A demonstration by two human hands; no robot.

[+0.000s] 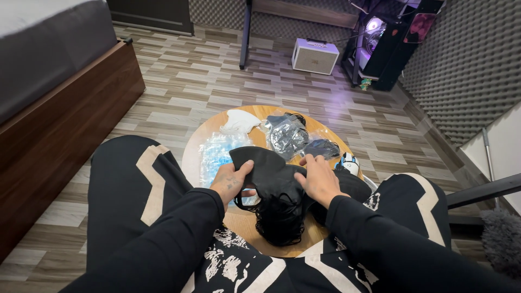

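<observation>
My left hand (232, 180) and right hand (320, 182) both pinch a black face mask (267, 169) over the round wooden table (247, 223), atop a pile of black masks (280, 220), with clear wrappers (217, 154) at 10 o'clock, a white mask (239, 121) at 11, bagged masks (288, 135) at 12.

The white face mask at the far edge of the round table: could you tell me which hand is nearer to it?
Left. The left hand grips the black mask just below the white face mask; the right hand lies farther off, across the black mask.
</observation>
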